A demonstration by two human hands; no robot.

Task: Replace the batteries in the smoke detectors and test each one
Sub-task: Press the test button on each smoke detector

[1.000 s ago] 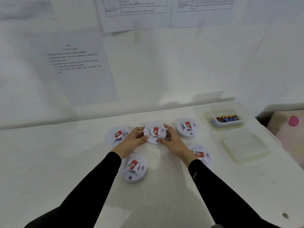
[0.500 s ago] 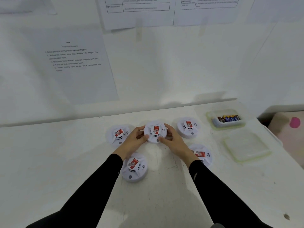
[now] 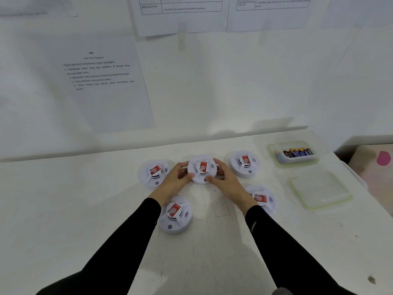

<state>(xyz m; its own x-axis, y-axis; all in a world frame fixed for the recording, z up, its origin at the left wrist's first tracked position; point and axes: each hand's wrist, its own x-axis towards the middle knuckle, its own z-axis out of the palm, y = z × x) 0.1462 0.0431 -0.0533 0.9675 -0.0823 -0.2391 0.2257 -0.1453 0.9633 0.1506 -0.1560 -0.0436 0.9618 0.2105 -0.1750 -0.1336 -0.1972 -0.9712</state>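
White middle detector (image 3: 202, 169) clasped by left hand (image 3: 174, 184), right hand (image 3: 225, 182); both grips closed.

I am at a plain test station, more a set-up workroom than a home. The white desk (image 3: 85, 209) stands against a bare white wall (image 3: 234, 81), and printed sheets are taped above it: a numbered instruction sheet (image 3: 100, 81) up and left of the desk's middle, table-form sheets (image 3: 180, 13) higher. Five identical smoke detectors (image 3: 202, 171) lie laid out on the desk, with a clear tub of batteries (image 3: 294, 154) at its right end and the tub's lid (image 3: 321, 188) beside it.
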